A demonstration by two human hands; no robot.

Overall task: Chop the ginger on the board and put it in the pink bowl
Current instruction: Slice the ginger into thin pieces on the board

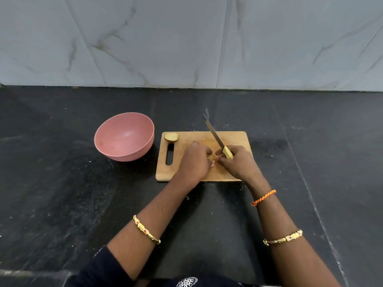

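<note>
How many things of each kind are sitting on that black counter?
Round pink plastic bowl: 1
Rectangular wooden chopping board: 1
Steel knife with yellow handle: 1
Ginger pieces visible: 1 cut chunk, plus some hidden under the hands
Total: 4 clearly seen

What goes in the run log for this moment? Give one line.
right hand: gripping knife | left hand: on board, contents hidden | ginger piece: board corner | pink bowl: empty

- Both hands (195, 160) (238, 162) and the raised knife (214, 132) are crowding the board's (234, 137) middle.
- Pink bowl (124, 136) is sitting just left, its mouth unobstructed.
- Dark counter (310, 152) is lying open around.
</note>
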